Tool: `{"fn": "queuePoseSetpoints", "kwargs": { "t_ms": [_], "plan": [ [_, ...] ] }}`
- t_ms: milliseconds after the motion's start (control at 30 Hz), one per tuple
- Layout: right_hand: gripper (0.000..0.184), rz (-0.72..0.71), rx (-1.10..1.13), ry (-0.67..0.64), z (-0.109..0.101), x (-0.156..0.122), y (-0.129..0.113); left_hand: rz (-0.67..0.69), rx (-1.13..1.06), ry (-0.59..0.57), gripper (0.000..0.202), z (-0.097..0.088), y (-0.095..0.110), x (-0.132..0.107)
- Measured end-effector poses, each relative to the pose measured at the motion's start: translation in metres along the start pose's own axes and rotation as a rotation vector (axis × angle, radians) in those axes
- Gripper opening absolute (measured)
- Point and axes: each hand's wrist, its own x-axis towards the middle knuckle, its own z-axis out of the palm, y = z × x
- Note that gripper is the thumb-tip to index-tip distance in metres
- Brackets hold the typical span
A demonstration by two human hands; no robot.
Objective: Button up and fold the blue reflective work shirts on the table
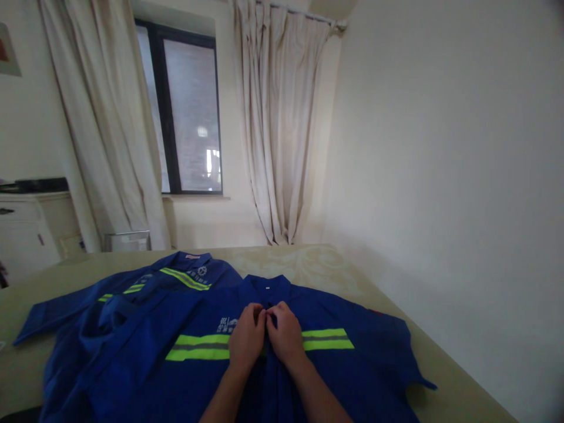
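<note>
Left hand (247,336): back upward, fingers bent inward, thumb and fingertips pinching the front opening of the blue jacket (277,388).
Right hand (284,333): mirrored pose, fingers curled, tips meeting those opposite; closed on the same edge just below the collar (265,285).
Forearms: bare, spreading apart toward the viewer, cut off at the bottom edge.
Blue jacket: front up on the bed (308,264), collar away from the viewer, lower part out of view.
Detail between the fingertips: covered — a button or plain cloth, cannot tell.
Reflective band (328,339): yellow-green and grey, its middle masked by the hands.
Chest lettering (223,325): white, partly behind the wrist side, illegible.
Second jacket (145,283): also blue, farther left, partly overlapped; the boundary between the two is hard to trace.
Dark item (21,415): lower left corner — cropped, unidentifiable.
</note>
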Motion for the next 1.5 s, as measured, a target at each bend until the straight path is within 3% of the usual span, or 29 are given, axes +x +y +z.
{"fn": "queuePoseSetpoints", "kwargs": {
  "t_ms": [200,433,700,967,1167,1300,1500],
  "plan": [
    [0.023,-0.005,-0.133,-0.044,0.002,0.000,-0.003,0.070,0.098,-0.029,0.030,0.000,-0.007,0.006],
    [0.022,-0.030,-0.185,-0.046,0.005,-0.002,-0.005,0.081,0.072,0.024,0.030,0.002,-0.007,0.009],
    [0.023,-0.057,-0.174,-0.059,0.003,-0.004,-0.011,0.175,-0.029,0.068,0.032,0.000,-0.007,0.008],
    [0.024,0.007,-0.193,-0.004,0.002,-0.006,-0.013,0.286,-0.206,0.084,0.031,0.003,-0.008,0.011],
    [0.023,0.044,-0.198,0.035,0.003,-0.005,-0.014,0.275,-0.239,0.074,0.031,0.005,-0.011,0.014],
    [0.023,0.078,-0.117,0.055,0.002,-0.002,-0.010,0.251,-0.253,0.050,0.032,0.005,-0.014,0.017],
    [0.020,0.019,0.143,0.107,0.004,0.003,-0.001,0.229,-0.238,0.027,0.031,0.002,-0.017,0.018]
  ]
}}
